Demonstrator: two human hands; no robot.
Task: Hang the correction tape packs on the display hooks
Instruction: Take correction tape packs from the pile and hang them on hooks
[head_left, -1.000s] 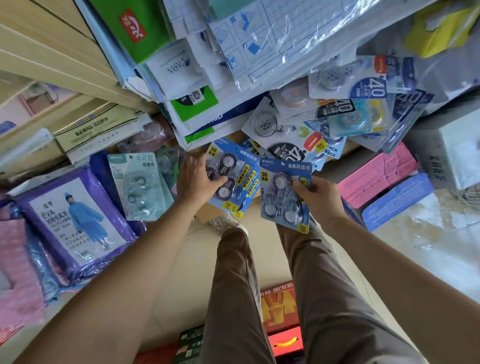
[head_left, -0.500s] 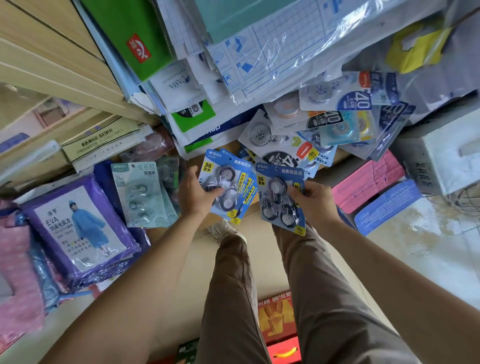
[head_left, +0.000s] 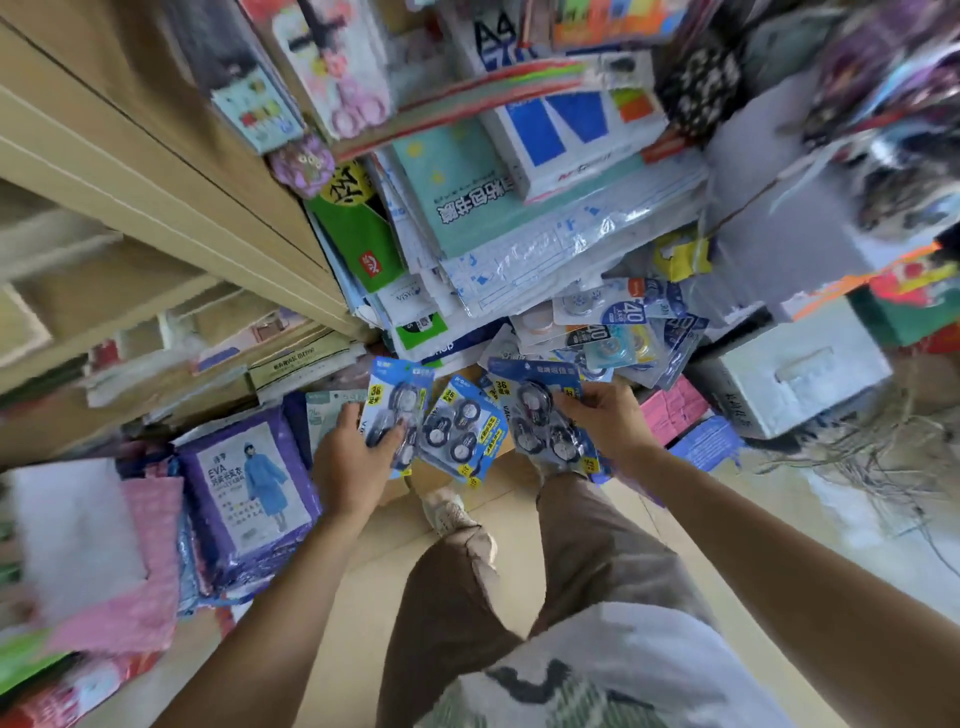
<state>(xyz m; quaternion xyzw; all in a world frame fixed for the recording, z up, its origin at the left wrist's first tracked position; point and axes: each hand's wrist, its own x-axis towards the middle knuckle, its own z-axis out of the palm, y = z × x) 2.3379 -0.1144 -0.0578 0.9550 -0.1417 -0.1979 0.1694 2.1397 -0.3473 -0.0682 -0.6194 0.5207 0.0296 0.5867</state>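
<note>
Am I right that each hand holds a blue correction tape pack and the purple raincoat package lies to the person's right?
Not quite. In the head view the purple raincoat package lies to the person's left. The left hand and right hand do each hold a blue correction tape pack.

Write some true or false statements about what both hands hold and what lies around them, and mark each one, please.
1. The right hand holds a blue pack. True.
2. The left hand is empty. False: it grips a blue pack too.
3. A purple raincoat package lies left of the left hand. True.
4. Both packs hang on hooks. False: both are in the hands.
</note>
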